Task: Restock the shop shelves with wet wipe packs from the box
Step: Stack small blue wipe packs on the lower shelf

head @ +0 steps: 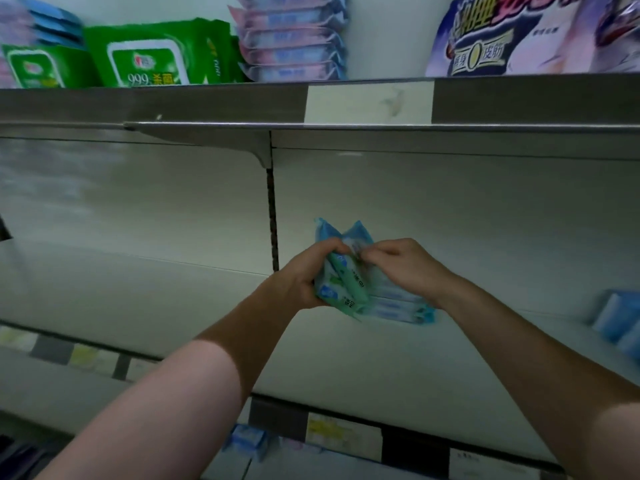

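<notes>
Soft crinkly blue-green wet wipe packs bunched over the smooth grey metal shelf, left hand curled round their left side, right hand pinching their top edge from the right, glossy green packs on the shelf above

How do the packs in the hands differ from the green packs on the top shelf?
The held packs are small, pale blue and mint; the green packs are larger and deep green. The held packs are bunched, gripped by the left hand and right hand; the green packs stand face-forward on the top shelf. Both are soft wrapped packs.
</notes>
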